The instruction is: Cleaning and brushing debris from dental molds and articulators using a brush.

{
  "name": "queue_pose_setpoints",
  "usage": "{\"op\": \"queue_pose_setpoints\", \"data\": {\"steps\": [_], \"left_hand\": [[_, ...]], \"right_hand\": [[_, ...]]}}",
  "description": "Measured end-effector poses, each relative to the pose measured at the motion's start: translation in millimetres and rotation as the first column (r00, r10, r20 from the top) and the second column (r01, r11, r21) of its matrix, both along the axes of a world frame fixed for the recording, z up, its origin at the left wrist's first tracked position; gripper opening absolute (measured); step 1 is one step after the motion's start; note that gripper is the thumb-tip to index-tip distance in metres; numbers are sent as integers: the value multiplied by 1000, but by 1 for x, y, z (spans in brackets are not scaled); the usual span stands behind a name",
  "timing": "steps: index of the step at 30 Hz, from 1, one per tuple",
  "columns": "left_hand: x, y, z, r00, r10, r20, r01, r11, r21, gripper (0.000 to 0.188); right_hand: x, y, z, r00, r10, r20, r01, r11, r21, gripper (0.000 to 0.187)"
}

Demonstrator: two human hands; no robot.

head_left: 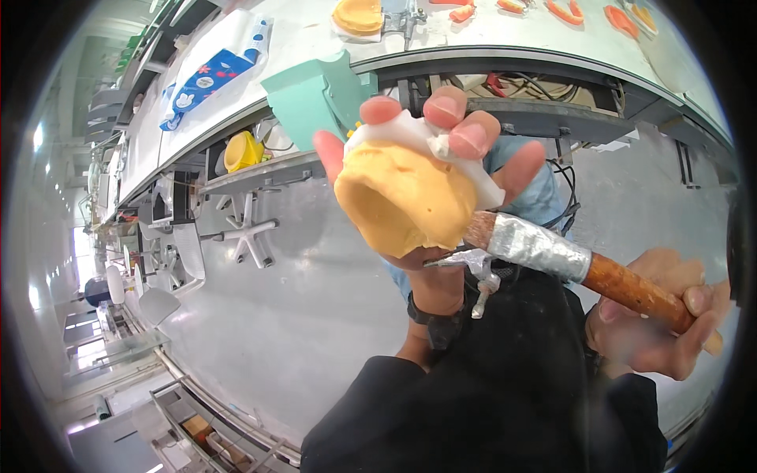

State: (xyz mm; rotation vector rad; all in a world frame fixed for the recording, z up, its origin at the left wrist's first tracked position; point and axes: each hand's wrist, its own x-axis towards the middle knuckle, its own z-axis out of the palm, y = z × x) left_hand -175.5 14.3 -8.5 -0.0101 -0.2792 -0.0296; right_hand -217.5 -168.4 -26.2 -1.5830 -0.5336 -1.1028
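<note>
L hand (469, 135) holds cast (426, 193), fingers round its far side, R hand (656, 344) grips brush (544, 247) at right; best keep cast steady & strokes light.

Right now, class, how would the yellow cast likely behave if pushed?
The yellow cast is probably stiff: its thick walls show no sagging. Its matte, plaster-like surface suggests it might chip if knocked. Set hollow side down, its uneven rim could make it rock.
</note>
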Motion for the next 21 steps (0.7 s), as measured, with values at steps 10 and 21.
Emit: {"op": "queue_pose_setpoints", "data": {"steps": [10, 21], "left_hand": [[16, 16, -35, 903, -101, 418, 142, 987, -68, 34], [18, 21, -32, 860, -62, 507, 5, 994, 113, 33]], "right_hand": [[-2, -1, -3, 994, -96, 56, 102, 989, -112, 39], [0, -3, -4, 974, -186, 130, 208, 961, -182, 48]]}}
